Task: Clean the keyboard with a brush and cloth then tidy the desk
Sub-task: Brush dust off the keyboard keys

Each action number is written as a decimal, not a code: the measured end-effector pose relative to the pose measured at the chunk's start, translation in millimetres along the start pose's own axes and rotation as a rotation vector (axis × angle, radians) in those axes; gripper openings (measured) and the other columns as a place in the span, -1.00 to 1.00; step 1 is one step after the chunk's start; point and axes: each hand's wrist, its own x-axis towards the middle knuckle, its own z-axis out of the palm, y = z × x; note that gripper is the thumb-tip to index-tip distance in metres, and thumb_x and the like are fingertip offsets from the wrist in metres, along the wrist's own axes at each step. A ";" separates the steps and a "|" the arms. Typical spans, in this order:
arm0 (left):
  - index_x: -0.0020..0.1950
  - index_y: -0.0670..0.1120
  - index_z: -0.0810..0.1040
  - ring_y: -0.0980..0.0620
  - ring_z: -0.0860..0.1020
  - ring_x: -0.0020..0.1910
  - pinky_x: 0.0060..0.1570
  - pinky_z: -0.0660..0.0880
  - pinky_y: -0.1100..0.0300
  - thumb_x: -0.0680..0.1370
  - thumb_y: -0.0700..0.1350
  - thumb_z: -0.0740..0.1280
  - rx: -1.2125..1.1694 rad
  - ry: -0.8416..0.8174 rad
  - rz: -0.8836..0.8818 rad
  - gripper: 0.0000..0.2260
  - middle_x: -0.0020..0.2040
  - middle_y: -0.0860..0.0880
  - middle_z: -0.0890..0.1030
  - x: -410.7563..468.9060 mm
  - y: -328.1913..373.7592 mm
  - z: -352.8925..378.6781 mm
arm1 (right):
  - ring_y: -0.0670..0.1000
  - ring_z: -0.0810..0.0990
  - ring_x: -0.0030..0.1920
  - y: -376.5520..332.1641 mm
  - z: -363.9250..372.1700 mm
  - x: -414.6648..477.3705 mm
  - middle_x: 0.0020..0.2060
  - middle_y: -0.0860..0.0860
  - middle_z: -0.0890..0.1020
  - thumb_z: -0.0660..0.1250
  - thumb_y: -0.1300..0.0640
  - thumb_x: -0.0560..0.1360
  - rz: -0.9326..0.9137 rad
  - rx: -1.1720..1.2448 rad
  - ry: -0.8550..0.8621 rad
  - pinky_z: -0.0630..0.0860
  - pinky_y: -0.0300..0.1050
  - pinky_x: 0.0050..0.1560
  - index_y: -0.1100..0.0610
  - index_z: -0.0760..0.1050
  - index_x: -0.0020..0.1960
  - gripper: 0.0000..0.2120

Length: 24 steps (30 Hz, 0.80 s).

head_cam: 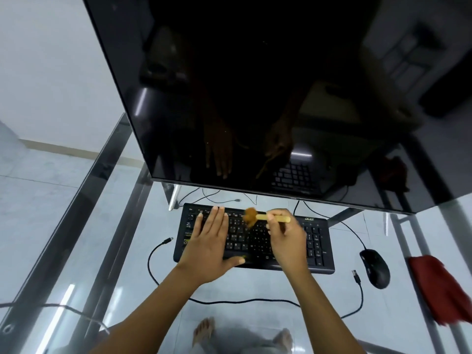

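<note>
A black keyboard [316, 241] lies on the glass desk [76, 226] under the monitor. My left hand [209, 241] rests flat on its left half, fingers spread, holding it down. My right hand [286, 238] grips the pale wooden handle of a small brush [265, 217], whose brown bristles touch the upper middle keys. A red cloth [441, 290] lies crumpled at the desk's right edge, apart from both hands.
A large dark monitor [255, 85] overhangs the keyboard's far side. A black mouse [375, 268] sits right of the keyboard. A loose black cable [153, 267] with free plugs loops around the keyboard's front. Through the glass, feet and floor tiles show below.
</note>
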 end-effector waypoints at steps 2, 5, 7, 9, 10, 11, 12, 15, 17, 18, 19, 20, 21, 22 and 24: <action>0.52 -0.27 0.12 -0.13 -0.02 0.55 0.46 -0.02 -0.15 0.43 0.49 0.00 0.018 -0.010 0.022 -0.04 0.55 -0.21 0.10 3.7 3.7 5.2 | -0.02 0.65 -0.25 0.8 -4.8 3.0 -0.28 -0.02 0.66 0.28 0.02 0.59 0.049 0.062 -0.012 0.60 -0.08 -0.15 0.00 0.54 -0.08 -0.88; 0.52 -0.27 0.11 -0.15 0.01 0.54 0.44 0.00 -0.15 0.44 0.49 0.01 0.027 -0.007 0.033 -0.04 0.55 -0.21 0.08 2.6 3.4 9.8 | -0.13 0.60 -0.30 2.5 -7.1 3.7 -0.31 -0.08 0.64 0.29 0.04 0.59 0.036 -0.015 -0.120 0.55 -0.17 -0.22 -0.02 0.52 -0.12 -0.88; 0.53 -0.25 0.09 -0.13 0.00 0.55 0.43 -0.03 -0.13 0.45 0.49 -0.01 0.026 -0.008 0.040 -0.05 0.56 -0.20 0.06 0.8 2.4 9.5 | -0.14 0.56 -0.26 3.6 -9.1 6.0 -0.24 -0.10 0.61 0.29 0.10 0.60 -0.023 -0.059 0.093 0.45 -0.23 -0.23 0.01 0.50 -0.11 -0.89; 0.54 -0.24 0.07 -0.11 -0.03 0.55 0.44 -0.05 -0.11 0.45 0.49 -0.02 0.032 -0.001 0.039 -0.05 0.56 -0.18 0.04 1.4 1.7 9.9 | -0.04 0.62 -0.24 2.8 -9.2 8.5 -0.21 -0.03 0.65 0.24 0.08 0.62 0.051 0.100 0.123 0.54 -0.19 -0.23 0.08 0.48 -0.08 -0.87; 0.54 -0.23 0.07 -0.10 -0.02 0.55 0.44 -0.05 -0.11 0.44 0.50 -0.01 0.032 0.000 0.037 -0.05 0.56 -0.18 0.04 1.3 1.3 10.0 | -0.01 0.65 -0.25 -0.2 -6.8 9.2 -0.20 0.00 0.67 0.21 0.06 0.63 0.121 0.185 0.023 0.60 -0.15 -0.24 0.11 0.47 -0.06 -0.83; 0.54 -0.23 0.07 -0.10 -0.02 0.55 0.44 -0.04 -0.10 0.44 0.49 -0.01 0.028 -0.001 0.035 -0.05 0.56 -0.17 0.04 0.8 1.0 10.3 | 0.01 0.66 -0.25 -1.3 -3.8 9.5 -0.19 0.01 0.67 0.20 0.05 0.64 0.165 0.241 -0.099 0.63 -0.14 -0.24 0.11 0.47 -0.06 -0.82; 0.54 -0.23 0.07 -0.10 -0.01 0.55 0.44 -0.04 -0.10 0.45 0.49 0.00 0.022 0.000 0.033 -0.05 0.56 -0.17 0.04 0.2 0.8 10.8 | 0.01 0.66 -0.26 -1.7 -2.1 10.2 -0.21 0.01 0.68 0.20 0.04 0.64 0.182 0.196 -0.151 0.63 -0.12 -0.23 0.09 0.47 -0.08 -0.82; 0.55 -0.20 0.05 -0.07 -0.03 0.55 0.45 -0.06 -0.08 0.45 0.50 -0.01 0.013 0.006 0.035 -0.06 0.57 -0.14 0.03 -0.3 -0.7 10.9 | 0.02 0.66 -0.25 -0.1 -8.1 17.1 -0.27 0.01 0.67 0.22 0.03 0.63 0.117 0.080 0.059 0.59 -0.09 -0.17 0.05 0.45 -0.11 -0.83; 0.55 -0.19 0.03 -0.06 -0.05 0.55 0.45 -0.08 -0.06 0.44 0.50 -0.01 0.013 0.017 0.034 -0.06 0.57 -0.13 0.02 -0.2 -2.4 10.8 | 0.01 0.67 -0.24 -3.6 -13.5 21.5 -0.24 0.05 0.68 0.24 0.09 0.62 0.130 0.202 -0.004 0.62 -0.13 -0.16 0.08 0.47 -0.08 -0.87; 0.55 -0.18 0.02 -0.06 -0.05 0.55 0.45 -0.09 -0.05 0.44 0.50 0.00 0.011 0.019 0.034 -0.06 0.57 -0.12 0.01 -0.2 -3.2 11.3 | -0.01 0.68 -0.25 -4.9 -13.8 21.6 -0.23 0.06 0.69 0.25 0.12 0.62 0.158 0.235 -0.146 0.63 -0.15 -0.16 0.11 0.49 -0.07 -0.89; 0.55 -0.18 0.02 -0.05 -0.05 0.55 0.45 -0.09 -0.05 0.45 0.50 0.00 0.008 0.022 0.036 -0.06 0.57 -0.12 0.01 -0.5 -3.6 11.7 | -0.03 0.68 -0.26 -5.5 -13.9 20.5 -0.24 0.05 0.69 0.27 0.14 0.61 0.175 0.221 -0.265 0.62 -0.17 -0.18 0.13 0.51 -0.06 -0.90; 0.55 -0.19 0.03 -0.06 -0.04 0.55 0.45 -0.09 -0.05 0.45 0.50 0.01 0.004 0.028 0.037 -0.06 0.57 -0.12 0.02 -0.9 -3.7 12.1 | -0.07 0.67 -0.28 -3.3 -13.9 20.4 -0.26 0.03 0.69 0.29 0.14 0.60 0.163 0.142 -0.288 0.60 -0.21 -0.21 0.11 0.53 -0.07 -0.91; 0.55 -0.19 0.05 -0.06 -0.03 0.55 0.45 -0.10 -0.04 0.45 0.50 0.01 0.002 0.029 0.038 -0.06 0.57 -0.12 0.03 -1.1 -3.5 12.4 | -0.12 0.64 -0.31 0.5 -14.5 21.9 -0.28 -0.01 0.68 0.31 0.14 0.58 0.131 0.068 -0.211 0.56 -0.27 -0.25 0.07 0.53 -0.09 -0.91; 0.55 -0.19 0.05 -0.05 -0.02 0.55 0.45 -0.10 -0.04 0.45 0.50 0.01 0.003 0.029 0.038 -0.06 0.57 -0.12 0.03 -1.2 -3.3 12.4 | -0.16 0.61 -0.32 2.2 -16.5 23.7 -0.30 -0.04 0.66 0.32 0.15 0.57 0.094 0.014 -0.063 0.50 -0.34 -0.29 0.05 0.53 -0.11 -0.91; 0.55 -0.18 0.03 -0.05 -0.05 0.55 0.45 -0.12 -0.06 0.45 0.50 0.01 0.005 0.041 0.030 -0.07 0.57 -0.12 0.01 -0.7 -1.9 11.9 | -0.17 0.60 -0.30 5.0 -20.6 25.5 -0.28 -0.02 0.66 0.31 0.21 0.57 0.097 0.104 0.023 0.51 -0.38 -0.26 0.08 0.53 -0.10 -0.90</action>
